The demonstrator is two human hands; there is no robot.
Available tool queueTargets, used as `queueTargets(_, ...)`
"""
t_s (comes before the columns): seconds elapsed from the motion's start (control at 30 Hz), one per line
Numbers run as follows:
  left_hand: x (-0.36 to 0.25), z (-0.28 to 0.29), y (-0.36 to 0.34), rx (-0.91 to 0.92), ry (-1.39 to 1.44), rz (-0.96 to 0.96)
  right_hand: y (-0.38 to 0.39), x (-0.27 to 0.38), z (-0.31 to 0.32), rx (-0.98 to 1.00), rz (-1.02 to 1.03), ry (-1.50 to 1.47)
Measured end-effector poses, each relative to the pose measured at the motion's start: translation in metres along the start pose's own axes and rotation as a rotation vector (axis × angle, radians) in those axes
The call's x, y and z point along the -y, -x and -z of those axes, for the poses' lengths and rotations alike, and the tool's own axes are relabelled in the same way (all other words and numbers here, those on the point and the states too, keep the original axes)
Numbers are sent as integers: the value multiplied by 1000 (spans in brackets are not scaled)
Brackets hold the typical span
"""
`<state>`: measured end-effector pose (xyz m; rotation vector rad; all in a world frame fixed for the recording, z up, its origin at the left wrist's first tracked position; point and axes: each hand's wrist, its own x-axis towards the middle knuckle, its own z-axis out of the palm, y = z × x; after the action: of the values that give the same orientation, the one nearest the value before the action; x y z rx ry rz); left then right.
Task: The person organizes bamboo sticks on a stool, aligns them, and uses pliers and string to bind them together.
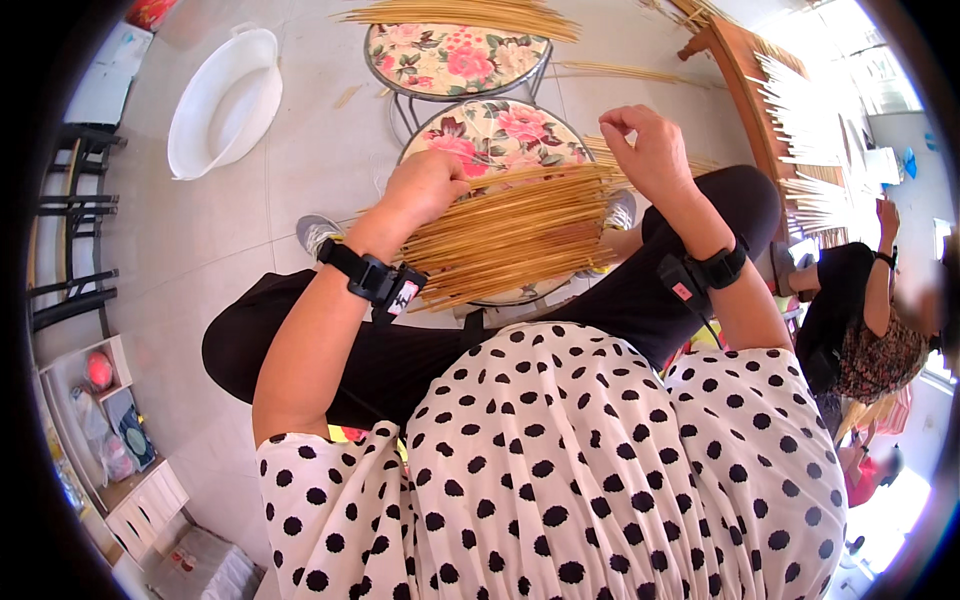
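Thin sticks point(520, 235) between the tightly curled left hand point(420, 186) and loosely pinched right hand point(650, 152), holds unclear, seem light, stiff, snappable, best gripped mid-length.

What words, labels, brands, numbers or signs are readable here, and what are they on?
No text is clearly legible.
Left wristband: white-and-pink tag with dark marks, too small to read.
Right wristband: small reddish tag, also too small.
Nearer stool top: printed flowers, no lettering visible.
White basin: no lettering visible.
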<state>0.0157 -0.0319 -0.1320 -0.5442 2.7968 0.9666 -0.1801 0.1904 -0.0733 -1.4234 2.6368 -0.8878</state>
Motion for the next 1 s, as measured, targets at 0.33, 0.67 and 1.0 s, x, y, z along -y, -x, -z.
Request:
queueTargets(0.33, -18, -17, 15, -260, -268, -17, 7, 20, -26, 134, 93, -35)
queueTargets(0.67, -20, -19, 19, -283, -283, -34, 3, 33, -43, 210, 120, -58)
queueTargets(1.0, -18, -12, 19, -226, -251, -82, -29, 14, -18, 133, 1, 4)
